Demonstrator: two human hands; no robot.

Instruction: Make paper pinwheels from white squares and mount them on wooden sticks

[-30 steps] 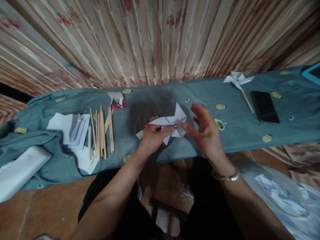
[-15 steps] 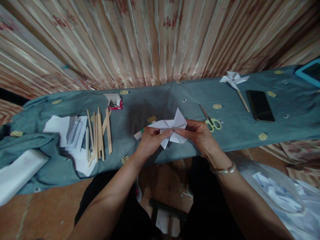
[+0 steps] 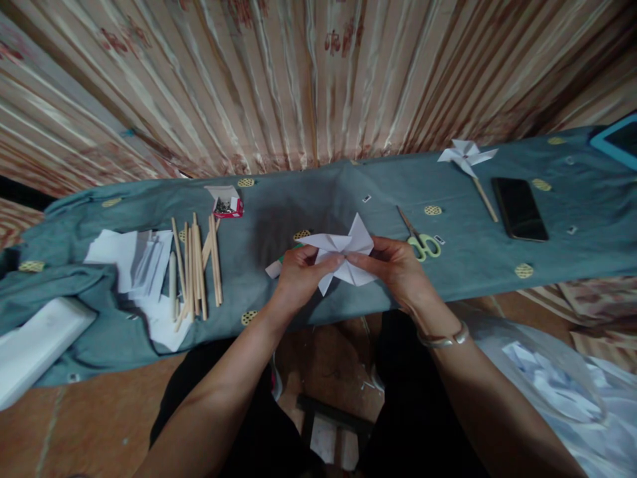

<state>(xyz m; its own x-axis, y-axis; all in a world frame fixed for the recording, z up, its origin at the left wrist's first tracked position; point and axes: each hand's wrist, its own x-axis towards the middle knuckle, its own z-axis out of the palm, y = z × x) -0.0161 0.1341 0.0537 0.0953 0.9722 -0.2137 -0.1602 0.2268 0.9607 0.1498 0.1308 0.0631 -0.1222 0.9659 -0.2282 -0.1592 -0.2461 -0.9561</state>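
A white paper pinwheel (image 3: 359, 238) is held between my two hands above the cloth. My left hand (image 3: 297, 273) grips its left side, thumb pressed near the centre. From the right, my right hand (image 3: 399, 267) pinches it, its thumb also at the middle. Fingers behind the paper are hidden. Partly behind my left hand lies a white and green tube (image 3: 275, 268). Green-handled scissors (image 3: 423, 245) rest just beyond my right hand. A finished pinwheel on a stick (image 3: 468, 158) lies farther right.
Wooden sticks (image 3: 198, 272) and white paper sheets (image 3: 124, 259) lie at left, near a small red box (image 3: 229, 204) of metal pieces. A dark phone (image 3: 519, 208) is at right. A white box (image 3: 50, 338) sits front left; a clear plastic bag (image 3: 557, 378) of paper stands below right.
The pinwheel has shifted very slightly in my fingers, its left blade now tilted a little differently. Both hands keep nearly the same place and grip.
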